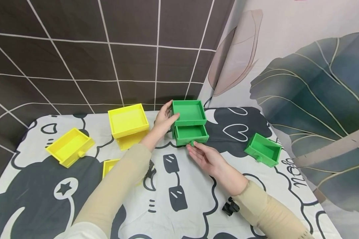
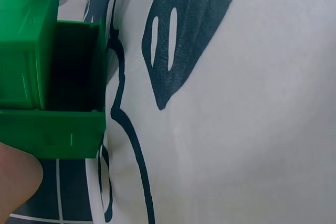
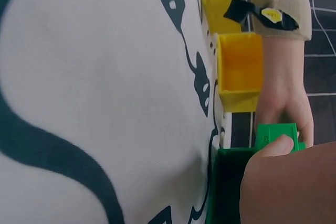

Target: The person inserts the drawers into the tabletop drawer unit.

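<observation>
Green drawer (image 1: 191,132) sat part out of the green cabinet (image 1: 189,112), between the yellow cabinet (image 1: 128,121) and the loose green drawer (image 1: 264,150). Left hand (image 1: 164,122) gripped the cabinet's left side, thumb over the top rim; right hand (image 1: 208,160) pinched the drawer's knob (image 1: 192,143). Judgement: left had to brace the cabinet against sliding on the cloth (image 1: 197,215); right had to guide the drawer straight, light force, square to its bay. Twisting at the knob probably risked a jam.
</observation>
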A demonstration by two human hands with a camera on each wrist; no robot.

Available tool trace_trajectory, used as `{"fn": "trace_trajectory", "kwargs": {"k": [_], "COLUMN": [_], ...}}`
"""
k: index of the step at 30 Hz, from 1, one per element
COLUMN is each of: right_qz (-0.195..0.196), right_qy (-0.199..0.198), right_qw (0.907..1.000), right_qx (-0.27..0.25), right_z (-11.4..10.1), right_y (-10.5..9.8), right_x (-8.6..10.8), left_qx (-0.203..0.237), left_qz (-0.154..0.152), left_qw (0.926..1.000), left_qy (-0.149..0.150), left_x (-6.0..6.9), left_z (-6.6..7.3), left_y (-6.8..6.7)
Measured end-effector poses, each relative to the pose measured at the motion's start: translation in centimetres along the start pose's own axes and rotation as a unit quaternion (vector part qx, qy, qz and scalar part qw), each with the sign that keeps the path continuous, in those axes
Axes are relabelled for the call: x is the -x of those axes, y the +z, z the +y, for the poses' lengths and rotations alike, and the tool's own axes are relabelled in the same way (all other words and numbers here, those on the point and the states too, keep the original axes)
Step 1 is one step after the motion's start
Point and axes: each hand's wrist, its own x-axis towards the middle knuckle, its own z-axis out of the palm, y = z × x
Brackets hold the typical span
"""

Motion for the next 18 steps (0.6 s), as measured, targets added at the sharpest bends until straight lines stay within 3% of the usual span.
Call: {"fn": "trace_trajectory", "kwargs": {"k": [18], "right_qz": [0.03], "right_qy": [-0.011], "right_qw": [0.9981], "right_qx": [-0.053], "right_z": [-1.0], "right_y": [2.0], "right_x": [-4.1], "left_qx": [0.008], "left_qz": [-0.002], "left_qw": [0.9999], "left_qy": [0.013], "left_x": [-0.1], "left_z": [-0.4], "left_y": [0.0]}}
